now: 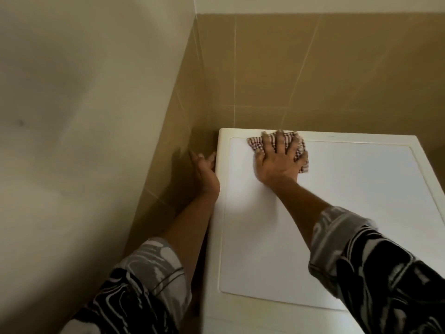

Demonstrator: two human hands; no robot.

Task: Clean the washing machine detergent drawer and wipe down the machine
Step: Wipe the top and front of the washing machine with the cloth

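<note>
Where the machine top (337,201) meets tan tiles (313,68), the flat right hand (277,162) presses a cloth (302,150); the left hand (204,172), fingers straight, touches its left edge.

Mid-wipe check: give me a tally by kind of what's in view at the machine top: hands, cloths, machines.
Hands: 2 (left hand at the left edge, right hand flat on the cloth)
Cloths: 1 (checked cloth)
Machines: 1 (washing machine)
Total: 4
</note>
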